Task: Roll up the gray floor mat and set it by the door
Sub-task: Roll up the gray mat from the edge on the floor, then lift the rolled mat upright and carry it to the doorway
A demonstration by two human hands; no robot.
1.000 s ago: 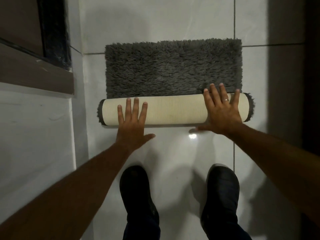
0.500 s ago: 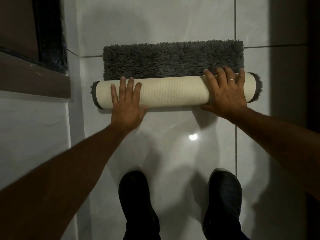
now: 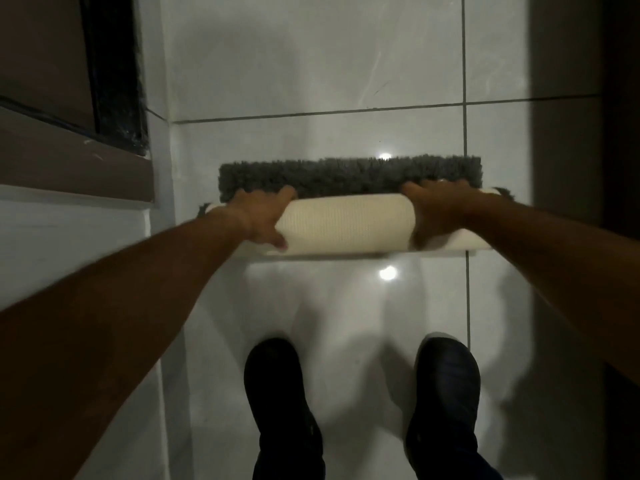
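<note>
The gray floor mat (image 3: 346,223) is almost wholly rolled into a thick cream-backed cylinder lying across the white tiles. Only a narrow strip of gray shag (image 3: 346,174) shows along its far side. My left hand (image 3: 263,216) wraps over the roll near its left end, thumb on the near side. Near the right end, my right hand (image 3: 436,209) clasps the roll the same way, fingers curled over the top. The roll's left tip is hidden behind my left wrist.
A brown door frame with a dark gap (image 3: 114,71) stands at the upper left, above a white wall ledge (image 3: 69,237). My two black shoes (image 3: 280,403) stand on the glossy tile floor (image 3: 311,64). Dark shadow fills the right edge.
The roll has moved farther away over the mat, swallowing nearly all the flat shag. Both hands went from flat palms on top to curled grips around the roll.
</note>
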